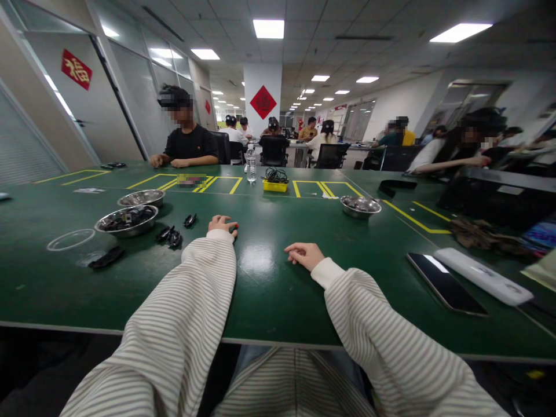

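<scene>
My left hand (222, 225) rests on the green table (260, 313), fingers spread and slightly bent. A tiny red spot shows by its fingertips; what it is, I cannot make out. To its left lie small black plastic parts (169, 236), with another black part (190, 220) closer to the hand. My right hand (304, 255) lies lower and to the right, index finger reaching out, the others loosely bent, and no object visible in it. Further left, a metal bowl (130, 233) is filled with black parts. A second metal bowl (152, 201) stands just behind it.
At right are a metal bowl (360, 214), a phone (445, 284) and a long white device (482, 275). A yellow tray (275, 186) with black cable and a bottle (251, 165) stand at the back. A clear ring (70, 240) lies left. A person (191, 142) sits across.
</scene>
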The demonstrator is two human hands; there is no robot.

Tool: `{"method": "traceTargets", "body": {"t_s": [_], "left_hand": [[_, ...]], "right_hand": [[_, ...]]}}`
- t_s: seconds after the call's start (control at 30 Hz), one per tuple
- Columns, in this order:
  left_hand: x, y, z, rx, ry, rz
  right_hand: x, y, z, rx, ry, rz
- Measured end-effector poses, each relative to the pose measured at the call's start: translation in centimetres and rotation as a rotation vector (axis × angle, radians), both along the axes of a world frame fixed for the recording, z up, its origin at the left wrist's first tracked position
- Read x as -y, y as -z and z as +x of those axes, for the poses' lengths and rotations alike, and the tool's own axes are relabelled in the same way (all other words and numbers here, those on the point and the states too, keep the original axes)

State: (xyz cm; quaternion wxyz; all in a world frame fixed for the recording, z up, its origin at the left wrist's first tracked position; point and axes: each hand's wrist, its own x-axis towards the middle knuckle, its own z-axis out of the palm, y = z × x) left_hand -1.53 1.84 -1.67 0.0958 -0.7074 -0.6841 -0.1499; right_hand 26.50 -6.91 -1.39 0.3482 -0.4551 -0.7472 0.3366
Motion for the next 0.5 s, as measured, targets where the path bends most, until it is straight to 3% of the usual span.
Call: {"method": "traceTargets", "body": {"t_s": [0.13,0.37,0.5], "left_hand": [[1.2,0.3,3.0,-0.020,0.187,0.037],[5.0,1.3,10.1,0.018,0.580,-0.009],[7.0,1.8,12.8,0.039,0.760,-0.007]], "right_hand": [[-0.3,0.3,0.1,-0.008,0.034,0.034],[-0.9,0.1,0.7,-0.006,0.263,0.105],[-1.5,0.0,1.6,0.079,0.299,0.098]]}}
